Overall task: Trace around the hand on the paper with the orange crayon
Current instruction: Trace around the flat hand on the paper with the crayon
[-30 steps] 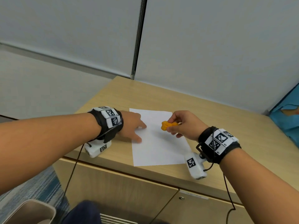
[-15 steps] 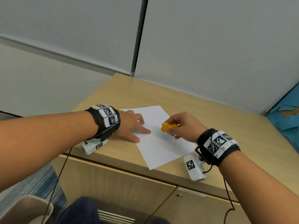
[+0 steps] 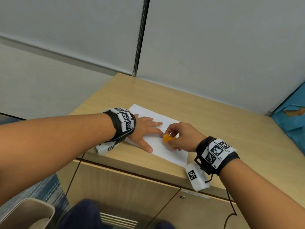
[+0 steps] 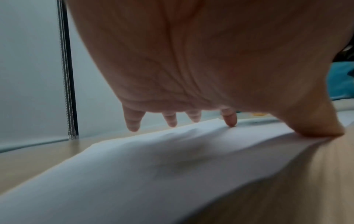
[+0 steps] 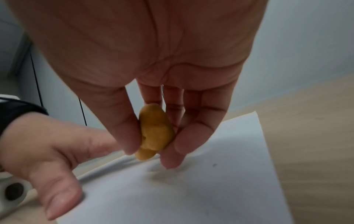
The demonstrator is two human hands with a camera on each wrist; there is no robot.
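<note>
1. I see the orange crayon [image 3: 166, 139] pinched in my right hand [image 3: 182, 138], thumb on one side, fingers [image 5: 191, 136] on the other. It is a stubby, lumpy piece, its low end pointing down at the paper [image 3: 166, 152]. I cannot tell whether the tip touches the sheet.
2. The crayon sits just right of my left hand [image 3: 145, 129], near the index finger and in the gap toward the thumb.
3. My left hand lies spread on the sheet's left part, fingers straight and splayed. In the left wrist view, the thumb and one fingertip press the paper, while the palm arches above it.
4. The paper is white and lies skewed on the worktop [image 3: 214, 123], one corner pointing far-left. Its near edge comes close to the worktop's front edge. It bows up slightly under the left palm.
5. Both wrists carry black bands with square markers. A white camera block hangs under each.
6. A blue thing [image 3: 293, 116] sits at the far right. Grey wall panels stand behind the worktop, and cabinet doors lie below it.
</note>
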